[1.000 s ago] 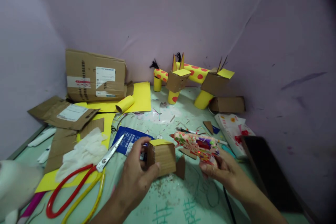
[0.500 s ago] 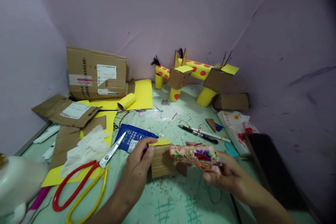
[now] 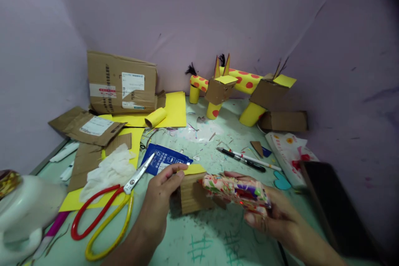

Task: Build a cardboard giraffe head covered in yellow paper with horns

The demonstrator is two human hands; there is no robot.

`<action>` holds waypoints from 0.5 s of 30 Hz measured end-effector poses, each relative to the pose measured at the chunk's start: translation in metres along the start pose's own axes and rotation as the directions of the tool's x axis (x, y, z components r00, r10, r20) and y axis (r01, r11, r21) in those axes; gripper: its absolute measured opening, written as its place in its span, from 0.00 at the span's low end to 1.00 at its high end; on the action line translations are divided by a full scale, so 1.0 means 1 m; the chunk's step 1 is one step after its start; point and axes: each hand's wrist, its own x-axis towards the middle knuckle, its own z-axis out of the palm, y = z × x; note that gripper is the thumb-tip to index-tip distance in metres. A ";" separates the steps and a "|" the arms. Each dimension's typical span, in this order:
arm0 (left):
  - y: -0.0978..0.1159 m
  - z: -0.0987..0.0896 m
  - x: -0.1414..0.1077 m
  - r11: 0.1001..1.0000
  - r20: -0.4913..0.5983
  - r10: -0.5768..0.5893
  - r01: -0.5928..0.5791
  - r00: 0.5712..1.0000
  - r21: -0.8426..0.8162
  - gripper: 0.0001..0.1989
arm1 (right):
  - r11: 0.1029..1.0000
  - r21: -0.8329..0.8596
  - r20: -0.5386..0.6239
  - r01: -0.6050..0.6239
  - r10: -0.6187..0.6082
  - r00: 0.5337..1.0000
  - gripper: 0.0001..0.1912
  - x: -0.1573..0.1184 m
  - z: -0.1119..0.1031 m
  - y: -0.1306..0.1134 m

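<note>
My left hand (image 3: 157, 201) pinches the upper left of a small brown cardboard box (image 3: 195, 195), which has a yellow paper flap (image 3: 195, 169) on top. In my right hand (image 3: 274, 212) is a hot glue gun (image 3: 232, 189) covered in a flowery pattern, with a small red light glowing. Its nozzle points left and lies at the cardboard's right edge; whether they touch I cannot tell. Open scissors (image 3: 127, 189) with red and yellow handles lie left of my left hand. A blue packet (image 3: 170, 158) sits just behind that hand.
Two spotted paper-tube animals (image 3: 247, 81) stand at the back. Cardboard packaging (image 3: 121, 85), yellow sheets (image 3: 177, 110) and a crumpled tissue (image 3: 107, 170) are at left, near a white mug (image 3: 28, 212). Pens (image 3: 241, 160), a plastic bag (image 3: 288, 156) and a dark phone (image 3: 336, 208) lie at right.
The view has turned slightly left, so the surroundings appear further right. Both hands keep their holds on the box and glue gun, with the nozzle still at the cardboard's right edge.
</note>
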 end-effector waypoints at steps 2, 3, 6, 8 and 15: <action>0.002 -0.001 -0.001 0.999 -0.031 -0.003 0.002 1.000 -0.039 0.17 | 1.000 0.017 -0.017 -0.021 0.021 1.000 0.27 -0.002 0.003 0.000; 0.003 -0.001 -0.001 0.998 -0.042 -0.006 0.004 0.999 -0.056 0.18 | 0.999 0.033 -0.027 -0.033 0.034 0.999 0.27 -0.004 0.004 -0.001; 0.006 -0.003 -0.005 0.997 -0.036 -0.006 0.003 0.999 -0.077 0.17 | 0.997 0.055 -0.101 -0.059 0.064 0.993 0.24 -0.011 0.007 -0.003; 0.007 -0.003 -0.007 0.998 -0.037 0.014 -0.017 0.999 -0.064 0.15 | 0.996 0.031 -0.171 -0.084 0.088 0.981 0.22 -0.015 0.005 -0.002; 0.004 -0.001 -0.006 0.999 -0.020 0.005 -0.006 1.000 -0.036 0.13 | 0.988 -0.145 -0.165 -0.054 0.030 0.986 0.24 -0.016 0.003 0.006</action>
